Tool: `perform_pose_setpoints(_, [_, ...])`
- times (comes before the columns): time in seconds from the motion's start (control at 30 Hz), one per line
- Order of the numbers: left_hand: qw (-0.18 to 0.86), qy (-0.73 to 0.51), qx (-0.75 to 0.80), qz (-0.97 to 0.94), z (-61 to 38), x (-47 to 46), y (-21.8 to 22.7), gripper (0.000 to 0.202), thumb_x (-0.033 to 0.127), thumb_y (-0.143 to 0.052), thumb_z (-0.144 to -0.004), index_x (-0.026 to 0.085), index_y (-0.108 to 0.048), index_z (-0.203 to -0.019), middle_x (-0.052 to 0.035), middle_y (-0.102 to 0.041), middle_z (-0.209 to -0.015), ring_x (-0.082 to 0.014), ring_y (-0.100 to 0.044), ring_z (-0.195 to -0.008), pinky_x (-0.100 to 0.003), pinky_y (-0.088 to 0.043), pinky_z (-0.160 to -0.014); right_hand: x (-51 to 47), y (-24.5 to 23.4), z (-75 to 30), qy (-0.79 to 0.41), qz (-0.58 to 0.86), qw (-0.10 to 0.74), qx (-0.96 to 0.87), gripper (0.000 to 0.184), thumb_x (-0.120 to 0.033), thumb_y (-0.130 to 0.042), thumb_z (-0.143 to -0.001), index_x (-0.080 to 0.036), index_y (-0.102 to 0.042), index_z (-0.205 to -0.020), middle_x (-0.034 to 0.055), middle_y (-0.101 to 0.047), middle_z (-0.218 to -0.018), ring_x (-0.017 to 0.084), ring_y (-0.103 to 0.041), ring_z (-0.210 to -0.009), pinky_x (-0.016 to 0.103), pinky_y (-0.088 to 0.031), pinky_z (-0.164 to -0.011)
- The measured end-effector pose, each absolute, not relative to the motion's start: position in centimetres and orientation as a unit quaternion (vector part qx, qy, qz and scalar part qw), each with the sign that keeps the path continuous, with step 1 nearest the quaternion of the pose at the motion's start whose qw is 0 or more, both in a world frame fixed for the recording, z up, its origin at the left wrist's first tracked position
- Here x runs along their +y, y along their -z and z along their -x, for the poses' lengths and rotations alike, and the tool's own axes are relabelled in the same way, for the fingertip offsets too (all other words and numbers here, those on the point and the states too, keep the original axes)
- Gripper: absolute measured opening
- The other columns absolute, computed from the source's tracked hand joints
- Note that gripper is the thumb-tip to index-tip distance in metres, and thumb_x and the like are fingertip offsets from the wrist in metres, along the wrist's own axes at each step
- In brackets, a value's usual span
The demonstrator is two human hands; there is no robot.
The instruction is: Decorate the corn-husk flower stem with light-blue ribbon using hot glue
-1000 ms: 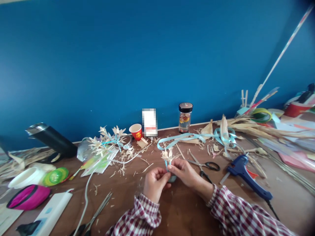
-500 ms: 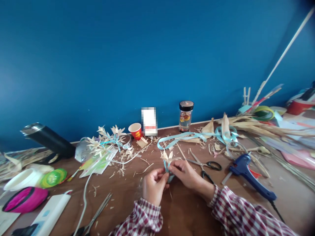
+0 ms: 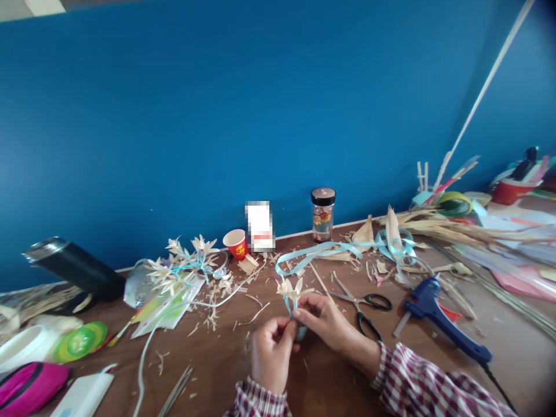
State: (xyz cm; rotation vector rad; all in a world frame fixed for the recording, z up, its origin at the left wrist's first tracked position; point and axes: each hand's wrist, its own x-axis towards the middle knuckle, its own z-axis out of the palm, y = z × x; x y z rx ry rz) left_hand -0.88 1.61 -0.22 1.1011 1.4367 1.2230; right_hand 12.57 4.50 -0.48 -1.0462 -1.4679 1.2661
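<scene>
Both my hands meet over the brown table, pinching the base of a small cream husk flower point(image 3: 291, 288). My left hand point(image 3: 270, 354) is closed on the flower's stem from the left. My right hand point(image 3: 325, 323) pinches the light blue ribbon point(image 3: 304, 257) wound round that stem; the ribbon runs back across the table toward a heap of dried husks point(image 3: 438, 227). Black-handled scissors point(image 3: 363, 302) lie just right of my right hand.
A blue glue gun point(image 3: 438, 315) lies at right with its cord. A bunch of finished husk flowers point(image 3: 185, 266), a red paper cup point(image 3: 235, 242), a glass jar point(image 3: 322, 214) and a black flask point(image 3: 73, 267) stand near the blue wall. Husk scraps litter the table.
The view has tilted up a little, so everything sits lower in the picture. My hands stay together on the flower, with only small finger shifts.
</scene>
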Motion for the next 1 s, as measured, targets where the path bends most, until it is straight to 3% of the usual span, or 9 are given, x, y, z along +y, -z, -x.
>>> perform_pose_setpoints(0.47, [0.439,-0.531,0.575,-0.442,0.8,1.1,0.4,0.036,0.054,-0.072,-0.059,0.019,-0.07,-0.064,-0.0039,-0.066,-0.056,-0.0178,-0.059,-0.05,-0.026,-0.053,-0.046,3.7,0.8,-12.4,-0.493,0.396,0.49,-0.6,0.02,-0.038,-0.061,-0.081,-0.019,-0.061,-0.075,0.0001,-0.056,-0.07,0.015,-0.052,-0.068,0.025,-0.044,-0.064])
perform_pose_setpoints(0.7, [0.366,-0.551,0.579,-0.477,0.9,0.8,0.5,0.029,0.052,-0.071,-0.061,0.023,-0.071,-0.065,-0.0053,-0.067,-0.061,-0.0192,-0.058,-0.05,-0.027,-0.051,-0.048,3.4,1.2,-12.4,-0.499,0.375,0.528,-0.576,0.025,-0.045,-0.063,-0.077,-0.022,-0.063,-0.086,0.0049,-0.06,-0.089,0.021,-0.055,-0.086,0.033,-0.046,-0.081])
perform_pose_setpoints(0.87, [0.343,-0.554,0.576,-0.493,1.1,0.8,0.7,0.025,0.048,-0.072,-0.063,0.024,-0.071,-0.065,-0.0048,-0.065,-0.058,-0.0178,-0.055,-0.047,-0.025,-0.047,-0.045,3.6,0.0,-12.3,-0.556,0.328,0.513,-0.565,0.015,-0.034,-0.065,-0.078,-0.02,-0.062,-0.081,0.0003,-0.057,-0.077,0.016,-0.053,-0.075,0.026,-0.044,-0.071])
perform_pose_setpoints(1.0, [0.344,-0.536,0.583,-0.504,1.3,0.9,0.8,0.024,0.047,-0.07,-0.065,0.023,-0.071,-0.067,-0.003,-0.063,-0.054,-0.015,-0.05,-0.041,-0.023,-0.043,-0.041,3.9,0.2,-12.1,-0.581,0.327,0.507,-0.547,0.016,-0.035,-0.064,-0.079,-0.019,-0.061,-0.083,0.0,-0.058,-0.075,0.015,-0.053,-0.072,0.026,-0.043,-0.069])
